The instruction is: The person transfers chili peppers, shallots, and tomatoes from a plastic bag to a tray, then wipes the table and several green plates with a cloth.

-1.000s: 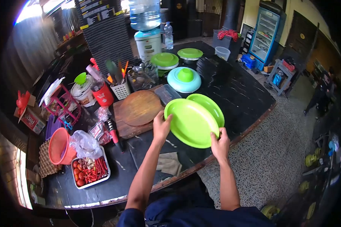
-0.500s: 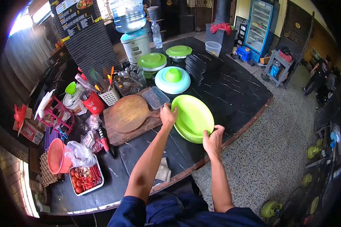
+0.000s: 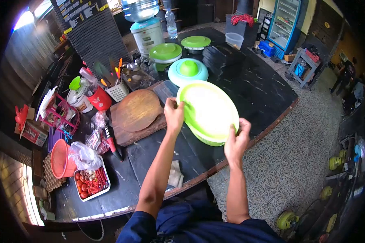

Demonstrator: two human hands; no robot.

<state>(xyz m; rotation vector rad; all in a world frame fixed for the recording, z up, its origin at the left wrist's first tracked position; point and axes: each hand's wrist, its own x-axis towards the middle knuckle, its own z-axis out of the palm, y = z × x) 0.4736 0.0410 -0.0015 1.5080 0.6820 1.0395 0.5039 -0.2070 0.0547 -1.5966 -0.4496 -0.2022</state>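
Note:
A bright green oval basin (image 3: 209, 107) is gripped at its rim by both hands over the black table (image 3: 263, 87). My left hand (image 3: 174, 115) has its fingers closed on the near left rim, and my right hand (image 3: 237, 141) pinches the lower right rim. The basin is tilted, and its inside faces up and catches the light. Another green rim or base shows beneath it; whether it is a separate basin I cannot tell. Left of it lies a round wooden board (image 3: 138, 109) on a rectangular board, with a clear plastic lid (image 3: 164, 90) partly behind my left hand.
A white tray (image 3: 105, 189) of tomatoes and chilies, a red-handled knife (image 3: 112, 141) and an orange basket (image 3: 61, 160) are at left. Behind the basin sit a pale blue lidded dish (image 3: 173, 75), green-lidded bowls (image 3: 165, 51) and black stacked items (image 3: 221, 58). A grey cloth (image 3: 174, 174) lies near the front edge.
Both hands have raised and tilted the green basin, which now covers more of the lid and reaches the pale blue dish. The camera view has shifted slightly.

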